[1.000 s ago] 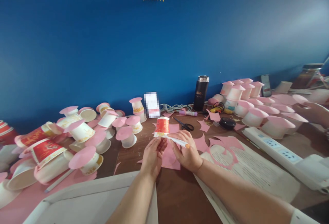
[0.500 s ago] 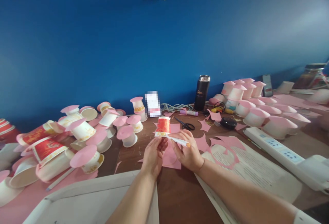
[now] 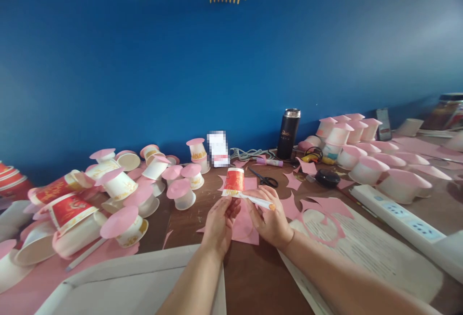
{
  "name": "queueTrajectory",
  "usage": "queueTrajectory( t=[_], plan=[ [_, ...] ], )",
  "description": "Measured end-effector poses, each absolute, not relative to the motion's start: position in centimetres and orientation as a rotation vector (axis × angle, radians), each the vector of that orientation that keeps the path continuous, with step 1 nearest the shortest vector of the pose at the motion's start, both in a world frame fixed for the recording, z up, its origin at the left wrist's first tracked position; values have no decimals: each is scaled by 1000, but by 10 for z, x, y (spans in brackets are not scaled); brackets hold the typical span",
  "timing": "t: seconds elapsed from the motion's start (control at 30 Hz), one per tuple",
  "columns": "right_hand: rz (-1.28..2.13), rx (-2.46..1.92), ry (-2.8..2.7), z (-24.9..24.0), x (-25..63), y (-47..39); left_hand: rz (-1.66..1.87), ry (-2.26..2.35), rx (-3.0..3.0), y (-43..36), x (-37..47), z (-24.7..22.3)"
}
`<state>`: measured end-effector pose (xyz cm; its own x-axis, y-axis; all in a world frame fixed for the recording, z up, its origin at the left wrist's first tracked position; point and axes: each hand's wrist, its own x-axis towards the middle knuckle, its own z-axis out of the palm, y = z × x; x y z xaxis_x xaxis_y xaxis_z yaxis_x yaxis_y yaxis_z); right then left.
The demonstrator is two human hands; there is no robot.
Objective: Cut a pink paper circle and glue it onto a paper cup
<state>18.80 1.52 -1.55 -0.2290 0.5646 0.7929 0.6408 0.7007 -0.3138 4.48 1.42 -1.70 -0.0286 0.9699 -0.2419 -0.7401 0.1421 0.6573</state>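
Observation:
A red paper cup (image 3: 235,179) with gold markings is held upside down, its rim low and near my fingers. My left hand (image 3: 223,218) pinches it near the rim, fingers closed. In my right hand (image 3: 269,216) is a slim white pen (image 3: 258,201) with an orange end; its other end meets the cup's lower edge. Whether the pen's tip touches the cup is too small to tell. Pink paper (image 3: 244,230) lies on the table beneath both hands.
Paper cups with pink discs (image 3: 123,225) crowd the left; more pink-topped cups (image 3: 369,169) stand right. Behind my hands are scissors (image 3: 265,180), a phone (image 3: 218,148) and a black flask (image 3: 289,134). A power strip (image 3: 401,213) and printed sheet (image 3: 376,252) lie right.
The whole view has shifted slightly, so things appear a little further right and lower. Both hands keep their hold on the cup and the pen.

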Motion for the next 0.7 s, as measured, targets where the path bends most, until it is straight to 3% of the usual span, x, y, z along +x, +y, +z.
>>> queueTrajectory(
  t=[0.7],
  plan=[
    [-111, -971, -1910, -16, 187, 16, 1385, 765, 269, 14, 44, -11]
  ],
)
